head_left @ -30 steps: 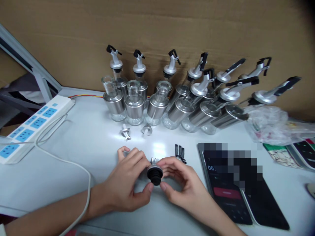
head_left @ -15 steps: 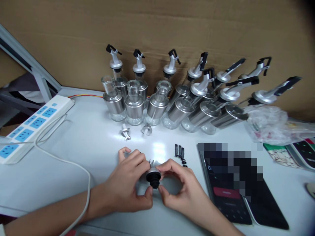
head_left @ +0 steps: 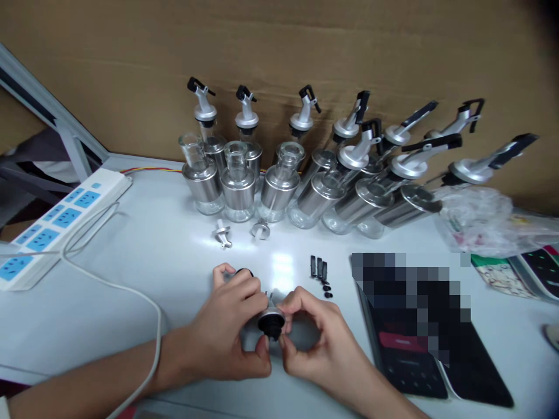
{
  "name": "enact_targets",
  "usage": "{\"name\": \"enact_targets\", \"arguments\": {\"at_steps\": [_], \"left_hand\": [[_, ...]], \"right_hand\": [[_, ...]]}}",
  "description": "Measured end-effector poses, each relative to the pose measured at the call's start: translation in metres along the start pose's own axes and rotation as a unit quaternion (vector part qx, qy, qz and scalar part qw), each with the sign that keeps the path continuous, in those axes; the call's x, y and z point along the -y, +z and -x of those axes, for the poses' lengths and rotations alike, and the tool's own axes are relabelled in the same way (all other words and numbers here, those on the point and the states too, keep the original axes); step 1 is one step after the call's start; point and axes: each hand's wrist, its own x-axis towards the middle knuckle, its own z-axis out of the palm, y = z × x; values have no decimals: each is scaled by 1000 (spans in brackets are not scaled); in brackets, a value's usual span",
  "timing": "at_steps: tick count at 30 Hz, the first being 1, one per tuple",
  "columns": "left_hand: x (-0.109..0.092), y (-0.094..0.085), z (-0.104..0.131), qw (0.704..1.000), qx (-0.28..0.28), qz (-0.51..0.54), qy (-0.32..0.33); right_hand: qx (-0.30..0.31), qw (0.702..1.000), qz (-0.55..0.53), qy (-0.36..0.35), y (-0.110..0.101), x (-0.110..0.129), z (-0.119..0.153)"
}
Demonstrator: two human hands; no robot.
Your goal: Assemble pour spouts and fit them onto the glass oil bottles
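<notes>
A silver bottle pourer (head_left: 271, 321) with a ribbed black stopper is held between my two hands low in the view, its stopper end toward me. My left hand (head_left: 231, 326) grips it from the left, thumb by the stopper's end and fingers curled over the silver part. A black part (head_left: 244, 272) shows behind the left fingers; its kind is hidden. My right hand (head_left: 318, 334) pinches the pourer's collar and stopper from the right with thumb and index finger. Two pourer tops without stoppers, one left (head_left: 222, 234) and one right (head_left: 261, 230), lie beyond my hands.
Small black levers (head_left: 319, 267) and black caps (head_left: 327, 289) lie right of centre. Several glass bottles (head_left: 238, 192) with steel sleeves stand behind, many with pourers. A power strip (head_left: 65, 218) and white cable (head_left: 126, 289) are left; a phone-like black device (head_left: 406, 372) and plastic bag (head_left: 476, 221) are right.
The pourer has tipped and shifted slightly toward me, with both hands still on it. More of the black part behind my left fingers now shows.
</notes>
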Motion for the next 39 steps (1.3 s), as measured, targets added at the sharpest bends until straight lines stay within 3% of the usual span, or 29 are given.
{"name": "enact_targets", "arguments": {"at_steps": [9,16,22,25,27,30,33,35,37,39], "left_hand": [[4,3,1,998,-40,-49,-2],[3,0,3,999,-49,8,3],[9,2,3,997,-70,9,42],[11,2,2,997,-66,9,44],[12,3,1,997,-73,12,36],[11,4,1,995,-90,22,29],[9,3,1,995,-97,30,27],[8,2,1,994,-99,35,30],[7,1,1,993,-105,45,34],[7,0,2,990,-114,72,46]], "right_hand": [[-24,1000,-15,-6,-1,-8,-2],[-50,998,-34,-33,-8,-7,-3],[-16,995,7,-94,-4,-9,-2],[-36,990,92,-97,-11,-7,-3],[-84,969,213,-93,-20,-10,-5],[-143,907,390,-70,-35,-20,-9],[-157,862,479,-44,-43,-29,-12],[-157,850,501,-41,-44,-31,-13],[-157,862,479,-54,-44,-27,-13],[-136,906,396,-69,-42,-18,-12]]}}
